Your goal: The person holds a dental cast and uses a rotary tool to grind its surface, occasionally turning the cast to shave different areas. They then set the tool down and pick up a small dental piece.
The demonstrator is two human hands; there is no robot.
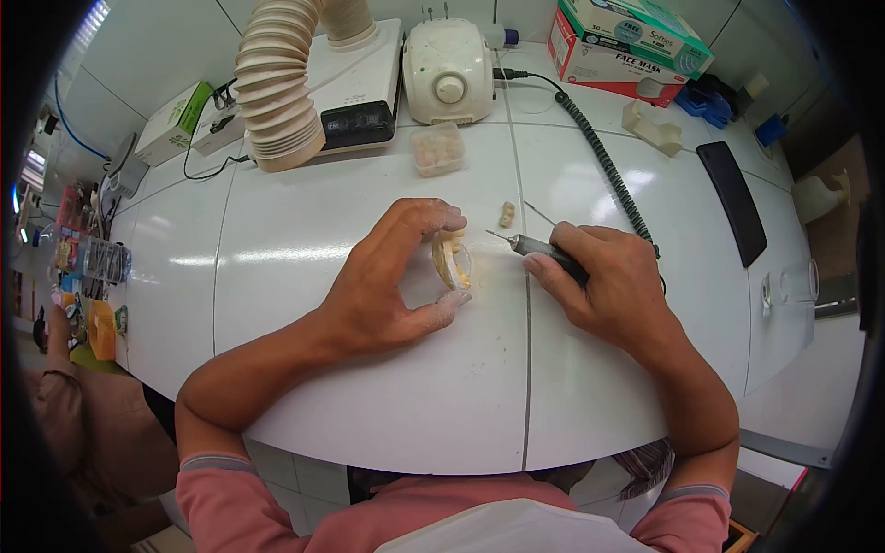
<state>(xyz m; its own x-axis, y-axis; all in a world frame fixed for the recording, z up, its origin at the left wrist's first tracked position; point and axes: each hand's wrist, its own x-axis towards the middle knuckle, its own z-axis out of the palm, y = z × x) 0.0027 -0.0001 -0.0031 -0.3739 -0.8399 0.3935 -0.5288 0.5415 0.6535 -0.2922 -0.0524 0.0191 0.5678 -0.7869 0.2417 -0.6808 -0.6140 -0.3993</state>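
Note:
My left hand (396, 267) grips a dental model (449, 261) between thumb and fingers. The model is cream-coloured with yellowish teeth along its edge, and part of it is hidden by the hand. In my right hand (604, 276) is a dark dental handpiece (544, 251), held like a pen, its thin bur pointing left toward the model but apart from it. Just beyond the bur's tip, a small tooth-coloured piece (507, 214) lies on the white tiled table (369, 396). Near it rests a thin metal tool (538, 213), partly hidden behind my right hand. Pale dust marks my fingertips.
A white control unit (449, 74) with a coiled black cord (599, 138) stands at the back. Left of it are a ribbed suction hose (277, 83) and a clear box (437, 150). Mask boxes (627, 51) and a black curved object (733, 203) lie right. Another person (101, 433) is at left.

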